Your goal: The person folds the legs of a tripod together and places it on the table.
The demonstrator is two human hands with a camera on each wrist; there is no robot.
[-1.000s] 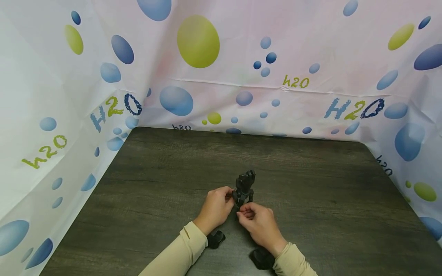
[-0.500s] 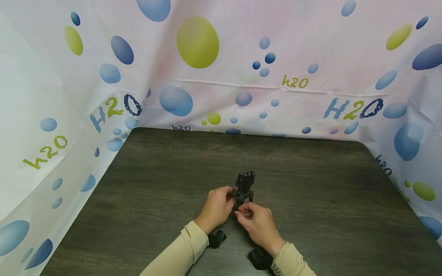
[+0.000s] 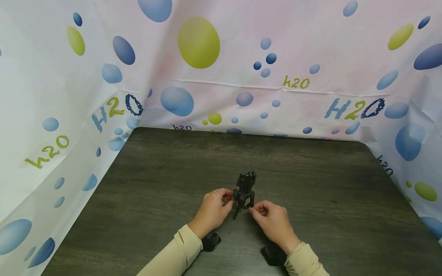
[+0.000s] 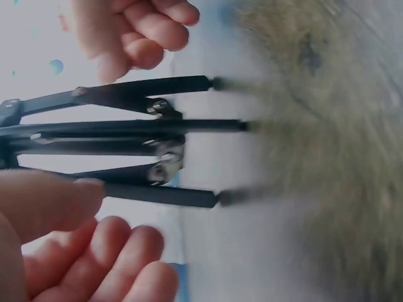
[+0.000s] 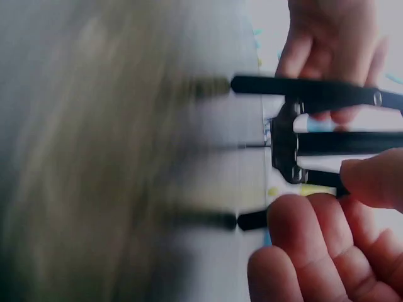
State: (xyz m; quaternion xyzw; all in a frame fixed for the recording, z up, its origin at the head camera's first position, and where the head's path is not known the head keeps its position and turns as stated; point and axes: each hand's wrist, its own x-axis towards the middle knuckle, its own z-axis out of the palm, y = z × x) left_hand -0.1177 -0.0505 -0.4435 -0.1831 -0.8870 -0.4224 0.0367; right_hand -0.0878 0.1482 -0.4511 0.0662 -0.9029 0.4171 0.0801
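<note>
A small black tripod (image 3: 246,188) stands upright between both hands in the head view, its legs partly spread. My left hand (image 3: 213,209) is at its left side. In the left wrist view the left thumb lies along one tripod leg (image 4: 164,194), with the fingers curled below. My right hand (image 3: 274,222) is at the lower right of the tripod, pinching a leg (image 5: 324,178) between thumb and fingers in the right wrist view. A centre brace (image 5: 286,141) joins the legs. The folded black top is small and its details are unclear in the head view.
The dark wood-grain table (image 3: 165,165) carries the tripod. A white backdrop (image 3: 241,23) with printed blue and green dots rises behind it and at both sides. Black wrist-worn devices (image 3: 211,242) sit under both wrists, near the beige sleeves (image 3: 176,251).
My right hand has shifted right, from the tripod's front leg to its right side. That front leg now shows in full. The left hand has drawn slightly left and remains beside the tripod.
</note>
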